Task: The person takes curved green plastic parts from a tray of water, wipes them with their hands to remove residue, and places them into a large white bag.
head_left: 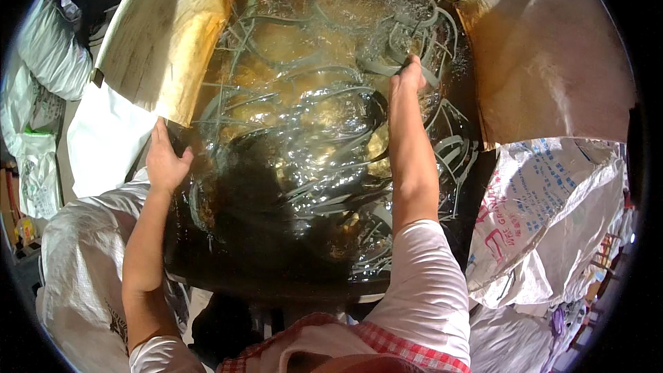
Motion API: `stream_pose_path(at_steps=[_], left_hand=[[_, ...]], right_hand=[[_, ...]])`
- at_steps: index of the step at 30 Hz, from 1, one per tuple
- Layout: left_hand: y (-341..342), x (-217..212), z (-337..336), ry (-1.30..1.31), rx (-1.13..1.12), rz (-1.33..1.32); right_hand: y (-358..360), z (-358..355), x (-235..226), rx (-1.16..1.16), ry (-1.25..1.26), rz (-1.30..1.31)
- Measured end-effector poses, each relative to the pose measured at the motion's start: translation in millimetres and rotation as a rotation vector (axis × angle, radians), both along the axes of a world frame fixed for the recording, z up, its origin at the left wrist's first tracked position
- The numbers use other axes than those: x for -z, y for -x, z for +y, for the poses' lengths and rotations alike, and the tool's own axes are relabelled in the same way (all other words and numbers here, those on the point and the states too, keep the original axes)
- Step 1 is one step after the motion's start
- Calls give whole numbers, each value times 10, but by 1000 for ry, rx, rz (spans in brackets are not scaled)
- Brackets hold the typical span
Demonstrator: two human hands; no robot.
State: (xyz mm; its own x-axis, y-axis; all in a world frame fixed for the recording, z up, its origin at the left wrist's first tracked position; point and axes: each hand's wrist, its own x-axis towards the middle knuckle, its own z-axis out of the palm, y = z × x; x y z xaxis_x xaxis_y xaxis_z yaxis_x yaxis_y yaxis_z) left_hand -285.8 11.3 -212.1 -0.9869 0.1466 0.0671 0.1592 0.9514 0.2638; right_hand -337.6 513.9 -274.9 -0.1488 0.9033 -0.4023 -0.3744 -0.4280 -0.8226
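Long, flat grey-green strips lie looped and tangled in the brownish water of a wide dark tub. At the far right of the water, my right hand is closed on some of these strips, which curl on both sides of it. The hand is small in view and its fingertips are partly hidden. Over at the left rim, my left hand rests with its fingers stretched out and the thumb apart, holding nothing. Its fingertips touch the lower edge of a stained, cream-coloured sheet and a white sheet.
A brown-stained board or sheet stands along the right rim, above a printed white woven sack. More white sacks bulge at the near left. Shadow covers the near part of the tub. Splashes and ripples blur the strips.
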Motion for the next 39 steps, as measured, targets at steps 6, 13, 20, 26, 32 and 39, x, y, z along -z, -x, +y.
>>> stream_pose_path(at_steps=[6,13,20,26,32,39], left_hand=[[1,7,-19,-9,17,44],[43,-27,2,32,-25,0],[8,-137,44,-2,-47,-104],[-68,-75,-28,-9,-45,-40],[-124,-28,-99,174,59,48],[-1440,-654,706,-474,338,-381]], right_hand=[[-67,-347,-543,-502,-1244,-991],[263,-817,-41,-1136,-1992,-1554],[187,-901,-48,-1307,-1852,-1545],[-937,-1215,-589,-1273,-1920,-402],[-2694,-1211,-1208,-1479,-1757,-662],[-4113,-375,-970,-1251,-1480,-1180]])
